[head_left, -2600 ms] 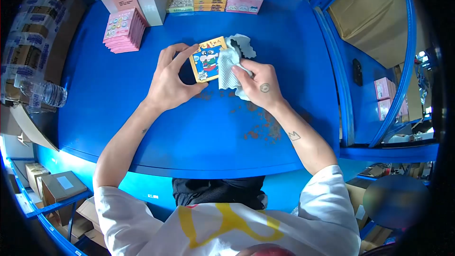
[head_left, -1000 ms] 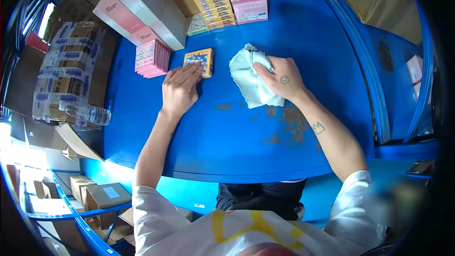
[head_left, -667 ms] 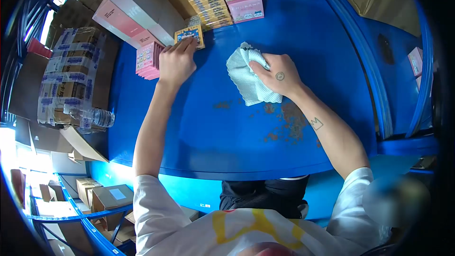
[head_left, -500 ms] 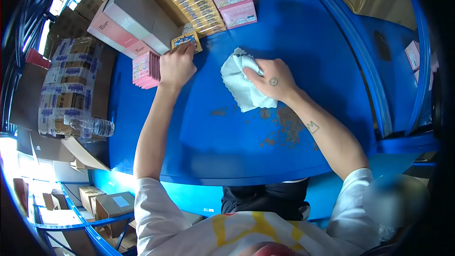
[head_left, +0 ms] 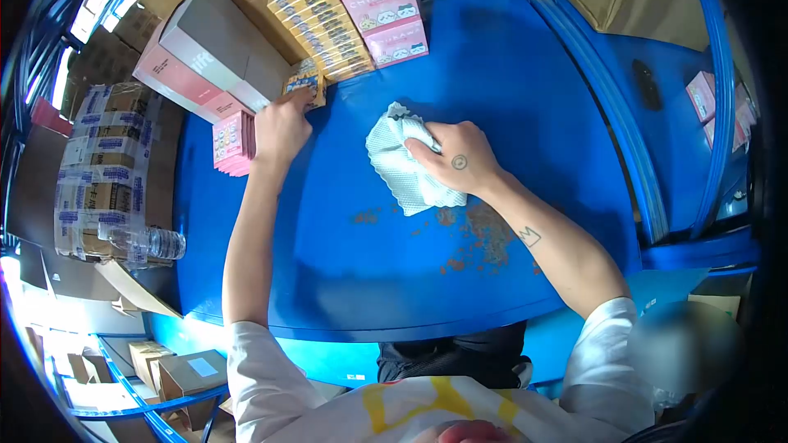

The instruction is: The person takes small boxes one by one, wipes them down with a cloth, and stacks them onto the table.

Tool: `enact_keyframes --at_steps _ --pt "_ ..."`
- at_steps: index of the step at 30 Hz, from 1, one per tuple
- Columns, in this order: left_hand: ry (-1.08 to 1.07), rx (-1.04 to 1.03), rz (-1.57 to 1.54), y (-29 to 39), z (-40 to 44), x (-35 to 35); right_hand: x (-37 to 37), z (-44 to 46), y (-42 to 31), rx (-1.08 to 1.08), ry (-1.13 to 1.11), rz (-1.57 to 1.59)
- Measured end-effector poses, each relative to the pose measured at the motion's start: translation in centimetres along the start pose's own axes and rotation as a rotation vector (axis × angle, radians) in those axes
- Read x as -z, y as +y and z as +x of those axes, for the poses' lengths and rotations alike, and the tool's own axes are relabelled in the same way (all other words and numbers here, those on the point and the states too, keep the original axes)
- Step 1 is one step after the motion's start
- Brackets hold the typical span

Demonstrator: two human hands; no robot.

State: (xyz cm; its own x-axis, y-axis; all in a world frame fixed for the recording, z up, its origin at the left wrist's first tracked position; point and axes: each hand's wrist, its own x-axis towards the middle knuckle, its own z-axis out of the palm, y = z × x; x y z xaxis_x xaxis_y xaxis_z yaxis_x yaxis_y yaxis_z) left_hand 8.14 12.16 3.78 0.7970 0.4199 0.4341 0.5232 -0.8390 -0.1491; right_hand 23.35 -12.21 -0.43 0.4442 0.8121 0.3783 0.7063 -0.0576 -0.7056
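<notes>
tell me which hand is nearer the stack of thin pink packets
Left. The left hand is just right of the thin pink packets, at a small yellow box; the right hand is farther right, holding a cloth.

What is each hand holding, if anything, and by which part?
The right hand holds the pale cloth by bunched folds at its right side. The left hand is at the near edge of the small yellow box; any grip is hidden.
</notes>
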Motion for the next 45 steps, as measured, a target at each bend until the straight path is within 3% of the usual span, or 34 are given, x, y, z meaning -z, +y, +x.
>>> enact_keyframes --at_steps 13,21,25,27,28,30,34,38,45 --pt "-0.047 0.155 -0.066 -0.3 3.4 -4.1 -0.2 -0.3 -0.4 -0.015 -0.008 0.026" --pt "0.089 0.106 -0.021 -0.1 2.9 -5.5 -0.2 -0.1 -0.1 0.007 -0.01 -0.015" --pt "0.419 -0.032 -0.02 2.0 1.2 -4.9 0.1 0.1 -0.3 -0.016 -0.006 0.016" --pt "0.066 0.061 0.052 4.5 -1.5 -1.6 0.0 0.0 0.2 -0.018 0.003 0.019" --pt "0.078 0.058 0.056 4.7 -2.2 -0.4 -0.2 0.0 0.3 -0.015 0.002 0.022" --pt "0.308 -0.14 -0.087 4.9 -2.6 1.9 -0.3 0.2 0.2 -0.01 -0.005 0.024" --pt "0.537 -0.137 -0.217 4.0 2.2 9.5 -0.1 -0.2 0.2 -0.052 -0.039 0.016" --pt "0.761 -0.269 -0.148 2.4 8.6 8.9 0.0 0.4 -0.4 -0.043 -0.039 0.021" --pt "0.461 -0.17 -0.01 1.4 10.6 6.5 0.4 0.2 -0.1 -0.069 -0.067 0.057"
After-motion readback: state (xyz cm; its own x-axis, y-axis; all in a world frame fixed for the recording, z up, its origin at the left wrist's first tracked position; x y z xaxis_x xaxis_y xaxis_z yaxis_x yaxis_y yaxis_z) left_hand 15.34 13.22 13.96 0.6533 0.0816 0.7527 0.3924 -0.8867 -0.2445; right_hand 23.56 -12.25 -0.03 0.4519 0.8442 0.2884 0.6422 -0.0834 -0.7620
